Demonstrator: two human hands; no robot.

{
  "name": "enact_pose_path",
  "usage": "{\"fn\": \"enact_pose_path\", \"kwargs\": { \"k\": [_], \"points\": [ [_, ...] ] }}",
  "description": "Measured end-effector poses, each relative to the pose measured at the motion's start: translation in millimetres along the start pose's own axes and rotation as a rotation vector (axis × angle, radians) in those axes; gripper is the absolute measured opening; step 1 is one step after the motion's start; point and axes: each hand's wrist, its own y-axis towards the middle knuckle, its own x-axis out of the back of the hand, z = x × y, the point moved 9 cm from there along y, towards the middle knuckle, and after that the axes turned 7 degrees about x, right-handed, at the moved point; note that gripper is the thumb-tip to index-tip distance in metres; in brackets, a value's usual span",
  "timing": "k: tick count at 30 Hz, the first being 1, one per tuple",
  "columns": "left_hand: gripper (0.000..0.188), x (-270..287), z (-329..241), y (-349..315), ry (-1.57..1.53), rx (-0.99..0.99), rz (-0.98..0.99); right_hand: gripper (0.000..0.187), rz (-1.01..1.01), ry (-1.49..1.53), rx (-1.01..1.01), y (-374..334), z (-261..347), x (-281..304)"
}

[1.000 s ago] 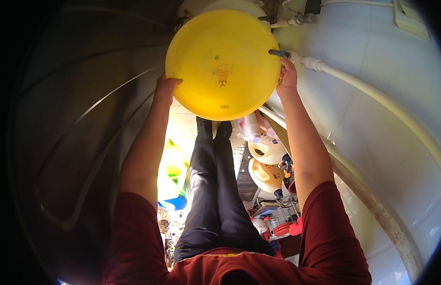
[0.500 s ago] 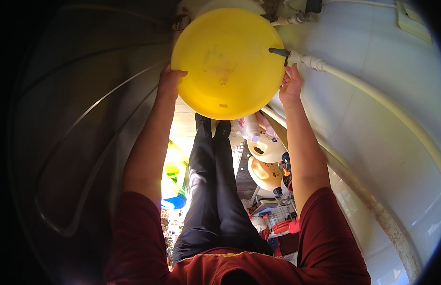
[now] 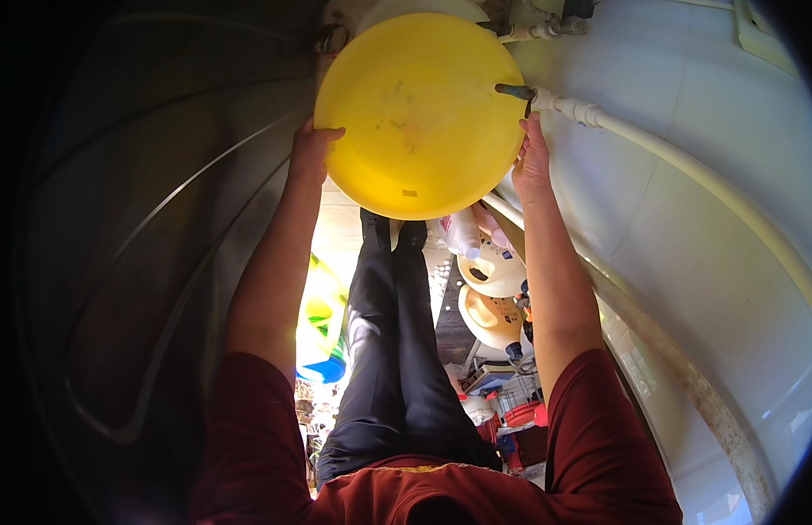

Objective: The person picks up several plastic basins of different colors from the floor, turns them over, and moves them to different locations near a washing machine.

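A round yellow basin (image 3: 419, 114) is held up in front of me, with a few dark smudges on its inside. My left hand (image 3: 312, 150) grips its left rim, the thumb lying over the inner edge. At the opposite rim, my right hand (image 3: 532, 156) is closed on the basin, its fingers partly hidden along the edge. A small metal tap (image 3: 514, 92) juts over the basin's right side, just above my right hand. No water shows coming from it.
A white pipe (image 3: 677, 147) runs from the tap along the pale right wall (image 3: 730, 210). Below stand cream jugs (image 3: 492, 317), a white bottle (image 3: 463, 234) and red items (image 3: 518, 416). A bright green and blue container (image 3: 321, 328) is at lower left, beside a dark panel (image 3: 161, 262).
My right hand has shifted slightly, its fingers now closer along the basin's rim. The basin stays almost where it was.
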Motion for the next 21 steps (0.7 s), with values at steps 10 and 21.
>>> {"fn": "enact_pose_path", "kwargs": {
  "k": [10, 21],
  "points": [
    [0.036, 8, -1, 8, -0.044, 0.012, 0.008, 0.036, 0.058, 0.037, 0.001, 8, 3, -3],
    [0.046, 15, 10, 20, 0.148, 0.090, 0.021, 0.028, 0.158, 0.103, -0.001, 12, 5, -11]
  ]
}}
